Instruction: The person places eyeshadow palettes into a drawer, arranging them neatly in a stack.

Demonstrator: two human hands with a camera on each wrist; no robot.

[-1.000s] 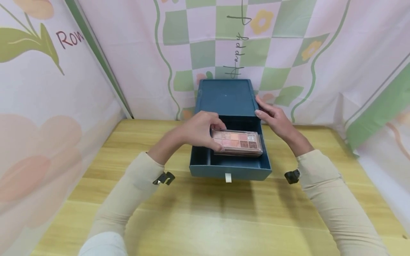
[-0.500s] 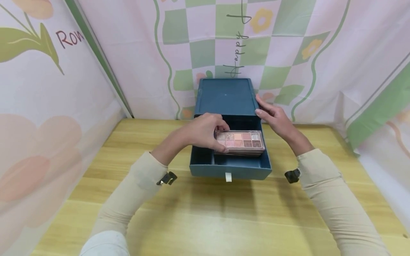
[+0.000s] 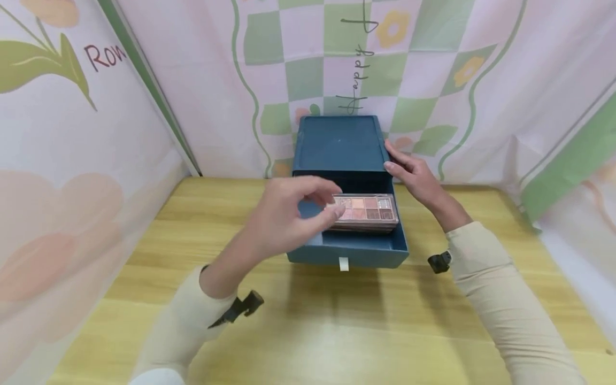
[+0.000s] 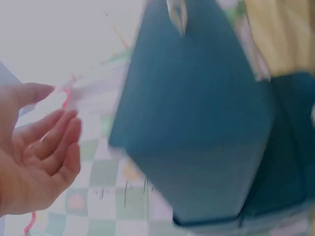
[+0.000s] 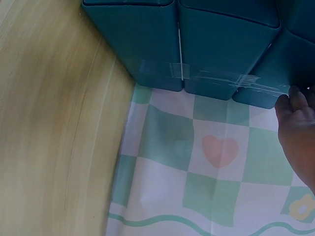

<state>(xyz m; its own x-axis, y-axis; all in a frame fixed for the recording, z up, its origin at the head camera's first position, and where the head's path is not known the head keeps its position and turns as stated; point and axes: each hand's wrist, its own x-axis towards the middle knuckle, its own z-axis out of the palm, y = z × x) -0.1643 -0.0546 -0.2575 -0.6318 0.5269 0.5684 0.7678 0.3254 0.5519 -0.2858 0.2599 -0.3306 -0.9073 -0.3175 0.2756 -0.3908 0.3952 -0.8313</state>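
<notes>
A stack of eyeshadow palettes lies in the pulled-out drawer of a dark blue drawer cabinet; pink and brown pans show through the top one's clear lid. My left hand is over the drawer's left side, thumb and fingers apart, fingertips overlapping the palettes' left end in the head view. Nothing is between the fingers of this left hand in the left wrist view. My right hand rests against the cabinet's upper right side with fingers extended. The right wrist view shows the fingers of that hand at the cabinet's side.
Beneath the cabinet is a light wooden table. A printed cloth with green checks hangs close behind, and more cloth hangs at both sides. A white pull tab sticks out from the drawer front. Clear tape spans the cabinet's stacked units.
My left hand has let go of the palettes and drawn back toward the left and nearer to me. The palettes have shifted slightly right in the drawer. My right hand stays at the cabinet's side.
</notes>
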